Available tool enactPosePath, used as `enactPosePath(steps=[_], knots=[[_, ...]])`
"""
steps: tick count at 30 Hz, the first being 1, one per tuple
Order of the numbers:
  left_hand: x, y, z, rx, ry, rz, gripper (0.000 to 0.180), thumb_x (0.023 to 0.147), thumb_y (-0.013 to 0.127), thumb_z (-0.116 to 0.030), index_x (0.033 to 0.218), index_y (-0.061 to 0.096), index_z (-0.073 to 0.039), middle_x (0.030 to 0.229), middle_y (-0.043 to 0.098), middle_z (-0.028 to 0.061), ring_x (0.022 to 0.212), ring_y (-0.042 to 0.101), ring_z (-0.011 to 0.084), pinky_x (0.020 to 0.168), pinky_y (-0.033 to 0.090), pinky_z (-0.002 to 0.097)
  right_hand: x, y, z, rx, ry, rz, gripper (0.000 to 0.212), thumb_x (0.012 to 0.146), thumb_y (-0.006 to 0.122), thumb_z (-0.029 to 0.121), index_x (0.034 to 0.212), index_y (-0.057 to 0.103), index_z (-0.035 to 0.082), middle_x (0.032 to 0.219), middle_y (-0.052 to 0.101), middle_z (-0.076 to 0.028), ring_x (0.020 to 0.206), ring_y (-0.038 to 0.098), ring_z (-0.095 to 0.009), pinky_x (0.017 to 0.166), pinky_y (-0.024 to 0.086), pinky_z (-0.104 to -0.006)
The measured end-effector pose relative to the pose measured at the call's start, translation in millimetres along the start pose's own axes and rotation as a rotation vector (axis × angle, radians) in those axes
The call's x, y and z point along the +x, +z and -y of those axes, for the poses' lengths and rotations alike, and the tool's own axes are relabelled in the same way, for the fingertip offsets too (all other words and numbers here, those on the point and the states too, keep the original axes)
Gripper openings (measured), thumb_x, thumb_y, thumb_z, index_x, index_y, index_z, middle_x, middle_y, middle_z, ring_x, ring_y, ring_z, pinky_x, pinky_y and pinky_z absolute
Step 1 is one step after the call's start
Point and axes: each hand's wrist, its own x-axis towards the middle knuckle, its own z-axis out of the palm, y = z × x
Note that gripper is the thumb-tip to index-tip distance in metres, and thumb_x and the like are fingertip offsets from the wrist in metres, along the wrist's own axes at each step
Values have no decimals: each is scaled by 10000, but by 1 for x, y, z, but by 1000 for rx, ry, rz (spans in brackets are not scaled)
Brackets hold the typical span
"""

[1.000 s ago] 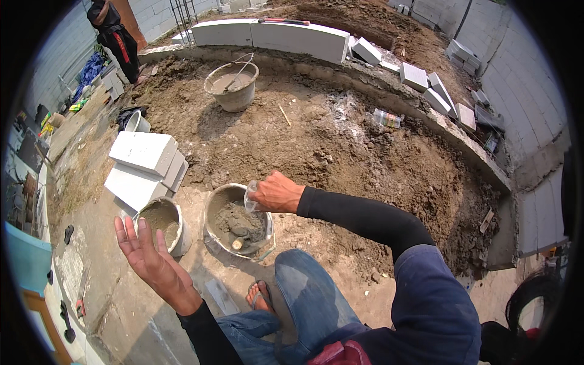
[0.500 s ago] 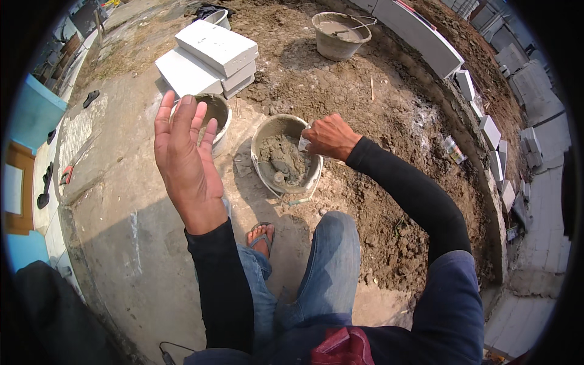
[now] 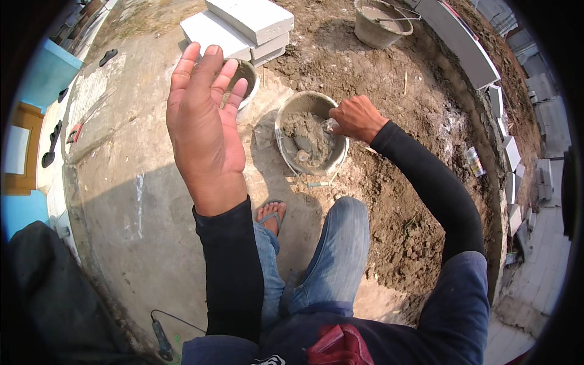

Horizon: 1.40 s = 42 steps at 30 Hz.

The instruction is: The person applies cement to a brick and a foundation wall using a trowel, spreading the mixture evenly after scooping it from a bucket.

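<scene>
My left hand [image 3: 207, 131] is raised with its fingers stretched and a little apart, holding nothing. It partly covers a bucket [image 3: 248, 82] behind it. Over the right rim of a mortar bucket [image 3: 342, 159], my right hand [image 3: 359, 118] is closed around a small, pale, shiny thing [image 3: 329, 125], mostly hidden by the fingers; its kind does not show. Wet grey mortar [image 3: 304, 135] lies heaped inside that bucket, with a small round lump near its front side. The bucket's handle [image 3: 317, 184] hangs down at the front.
White blocks [image 3: 252, 21] are stacked beyond my left hand. Another bucket [image 3: 380, 27] with a grey liquid stands farther back. Loose soil [image 3: 401, 237] spreads to the right, beside a low block wall [image 3: 456, 39]. A power tool with a cord [image 3: 161, 337] lies at lower left.
The view has shifted, so the buckets and blocks sit higher and farther right. My right hand stays at the mortar bucket's rim; my left hand remains raised and open.
</scene>
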Motion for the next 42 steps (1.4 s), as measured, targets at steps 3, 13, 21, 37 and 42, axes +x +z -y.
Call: enactPosePath(steps=[3, 13, 21, 37, 42], knots=[[3, -6, -4, 24, -6, 0, 723, 905, 741, -247, 1476, 382, 15, 1393, 450, 180, 1309, 506, 324, 1062, 449, 431, 5, 0, 8, -10, -16, -30, 201, 714, 673, 282, 633, 651, 99, 537, 555, -78, 522, 600, -226, 469, 412, -407], [12, 0, 28, 59, -294, 29, 678, 938, 718, -253, 1485, 385, -31, 1474, 387, 208, 1384, 423, 342, 1143, 383, 478, -95, 13, 3, 348, 344, -242, 352, 883, 695, 396, 1016, 678, 70, 785, 679, -142, 690, 680, -314, 614, 528, -440], [9, -20, 119, 357, -680, 17, 969, 836, 806, -394, 1583, 236, -157, 1598, 226, 177, 1465, 281, 352, 1181, 292, 498, -334, 64, 60, 795, 1052, -220, 385, 912, 713, 366, 1030, 652, 5, 854, 693, -173, 740, 672, -353, 657, 512, -451], [-24, -212, 343, 351, -577, -96, 816, 1007, 424, -598, 1596, 173, -93, 1617, 217, 223, 1434, 367, 362, 1065, 421, 578, -468, 265, 261, 879, 2058, -125, 496, 848, 707, 384, 1217, 589, 73, 1062, 689, -261, 1010, 655, -448, 848, 509, -553], [-109, -217, 356, 289, -1281, -184, 1016, 876, 349, -842, 1631, 31, -240, 1693, 38, 99, 1543, 66, 363, 1142, 175, 672, -501, 263, 284, 813, 1948, 40, 616, 821, 730, 346, 1363, 535, 127, 965, 706, -246, 926, 676, -450, 825, 526, -563]])
